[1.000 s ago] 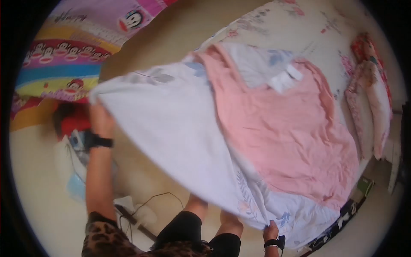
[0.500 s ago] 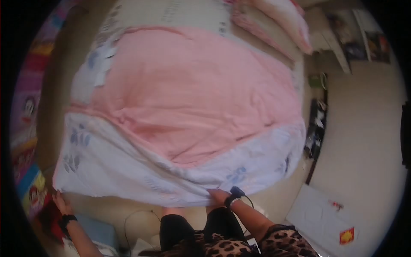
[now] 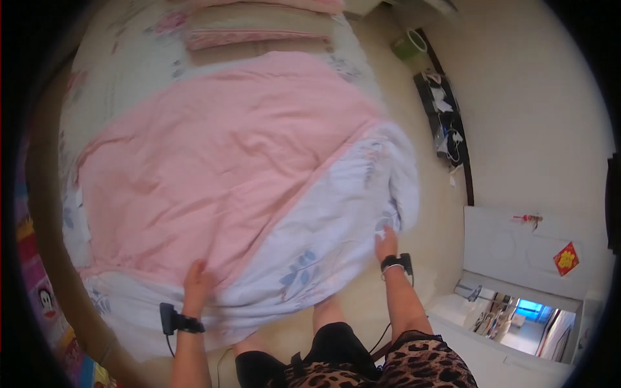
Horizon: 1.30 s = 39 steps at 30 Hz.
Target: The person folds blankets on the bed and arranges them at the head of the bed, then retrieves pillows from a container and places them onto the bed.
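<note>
A pink blanket [image 3: 213,155] lies spread over the bed, with a white cover [image 3: 323,226] with blue leaf prints folded along its near and right edges. My left hand [image 3: 198,284] is over the near edge of the pink blanket, close to the white fold; it is blurred, so its grip is unclear. At the near right edge of the bed, my right hand [image 3: 386,244] has its fingers closed on the white cover. Both wrists wear dark bands.
Pillows [image 3: 259,39] lie at the bed's far end. Along the right wall stand a green bin [image 3: 411,46] and a black rack [image 3: 441,119] of small items. A white door [image 3: 511,249] is at the right, and a colourful printed surface [image 3: 45,291] at the left.
The view has turned toward the right. My left hand has left the cover's far-left corner and is over the pink blanket; my right hand has moved along the white edge to the right.
</note>
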Tool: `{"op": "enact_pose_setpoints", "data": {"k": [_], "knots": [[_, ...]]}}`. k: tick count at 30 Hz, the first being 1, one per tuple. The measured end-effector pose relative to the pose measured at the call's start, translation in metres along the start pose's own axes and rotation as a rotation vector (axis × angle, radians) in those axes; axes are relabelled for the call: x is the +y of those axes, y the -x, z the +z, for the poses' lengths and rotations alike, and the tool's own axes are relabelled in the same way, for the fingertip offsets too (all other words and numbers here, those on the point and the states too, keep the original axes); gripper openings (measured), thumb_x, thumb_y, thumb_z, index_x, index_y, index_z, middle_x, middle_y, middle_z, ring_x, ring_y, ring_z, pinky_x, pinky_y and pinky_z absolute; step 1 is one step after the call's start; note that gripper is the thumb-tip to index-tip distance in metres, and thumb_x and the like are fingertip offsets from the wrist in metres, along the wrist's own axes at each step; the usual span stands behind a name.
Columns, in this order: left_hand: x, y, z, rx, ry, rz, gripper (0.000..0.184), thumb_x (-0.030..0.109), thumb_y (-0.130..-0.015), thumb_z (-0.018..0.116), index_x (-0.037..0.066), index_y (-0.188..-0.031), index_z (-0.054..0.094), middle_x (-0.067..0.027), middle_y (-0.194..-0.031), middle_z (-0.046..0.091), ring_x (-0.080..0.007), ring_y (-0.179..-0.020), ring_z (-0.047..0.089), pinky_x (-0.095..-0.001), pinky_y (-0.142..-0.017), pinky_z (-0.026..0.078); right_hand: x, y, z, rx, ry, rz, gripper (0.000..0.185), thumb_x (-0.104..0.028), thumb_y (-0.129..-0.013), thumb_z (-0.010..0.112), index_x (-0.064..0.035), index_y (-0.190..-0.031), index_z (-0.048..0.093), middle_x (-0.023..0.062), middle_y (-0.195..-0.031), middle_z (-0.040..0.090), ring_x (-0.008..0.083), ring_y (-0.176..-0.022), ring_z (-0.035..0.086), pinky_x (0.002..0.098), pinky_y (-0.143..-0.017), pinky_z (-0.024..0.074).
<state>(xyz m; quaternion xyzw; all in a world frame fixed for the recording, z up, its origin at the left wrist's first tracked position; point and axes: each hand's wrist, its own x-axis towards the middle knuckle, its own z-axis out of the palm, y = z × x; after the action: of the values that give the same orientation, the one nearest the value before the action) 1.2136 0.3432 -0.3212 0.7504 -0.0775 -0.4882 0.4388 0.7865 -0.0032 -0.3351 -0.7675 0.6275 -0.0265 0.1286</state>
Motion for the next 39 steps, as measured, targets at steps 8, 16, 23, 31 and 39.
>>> {"op": "enact_pose_setpoints", "data": {"k": [8,16,23,31,39], "knots": [[0.007,-0.046,0.194,-0.066,-0.491,0.215,0.053,0.013,-0.081,0.058,0.001,-0.129,0.037,-0.0149,-0.130,0.040,-0.0248,-0.121,0.037,-0.0329,-0.100,0.031,0.253,-0.065,0.035,-0.010,-0.217,0.603,0.052,-0.021,-0.083,0.056,0.0042,-0.124,0.036,0.0233,-0.117,0.051,0.0347,-0.113,0.046,0.0381,-0.094,0.0374],[0.100,-0.114,0.316,0.118,-0.325,-0.051,0.067,0.017,-0.082,0.056,0.002,-0.137,0.021,-0.0167,-0.140,0.029,-0.0272,-0.129,0.031,-0.0355,-0.102,0.027,0.277,-0.085,0.040,-0.147,-0.491,0.354,0.040,-0.022,-0.082,0.059,-0.0008,-0.114,0.045,0.0141,-0.101,0.054,0.0254,-0.104,0.049,0.0376,-0.092,0.0376],[0.164,-0.166,0.391,0.079,-0.839,-0.150,0.055,0.029,-0.083,0.055,0.008,-0.130,0.035,-0.0162,-0.124,0.047,-0.0245,-0.113,0.045,-0.0355,-0.093,0.035,0.285,-0.097,0.036,-0.300,-1.007,0.648,0.043,-0.019,-0.080,0.063,-0.0029,-0.115,0.044,0.0104,-0.099,0.056,0.0215,-0.093,0.053,0.0318,-0.085,0.0412],[0.099,-0.157,0.398,-0.047,-1.083,0.305,0.040,0.021,-0.077,0.064,0.002,-0.110,0.056,-0.0172,-0.097,0.059,-0.0226,-0.097,0.052,-0.0319,-0.080,0.042,0.249,-0.096,-0.092,0.200,-1.236,0.466,0.016,-0.009,-0.087,0.050,-0.0043,-0.102,0.052,0.0010,-0.089,0.050,0.0121,-0.083,0.049,0.0260,-0.073,0.0415],[0.072,-0.076,0.432,-0.066,-0.776,0.205,0.063,0.028,-0.079,0.065,0.004,-0.130,0.038,-0.0171,-0.125,0.046,-0.0248,-0.110,0.047,-0.0332,-0.089,0.040,0.226,-0.159,-0.276,0.587,-1.831,0.275,0.027,-0.003,-0.089,0.044,-0.0044,-0.116,0.043,0.0068,-0.109,0.052,0.0182,-0.104,0.049,0.0325,-0.093,0.0381]]}}
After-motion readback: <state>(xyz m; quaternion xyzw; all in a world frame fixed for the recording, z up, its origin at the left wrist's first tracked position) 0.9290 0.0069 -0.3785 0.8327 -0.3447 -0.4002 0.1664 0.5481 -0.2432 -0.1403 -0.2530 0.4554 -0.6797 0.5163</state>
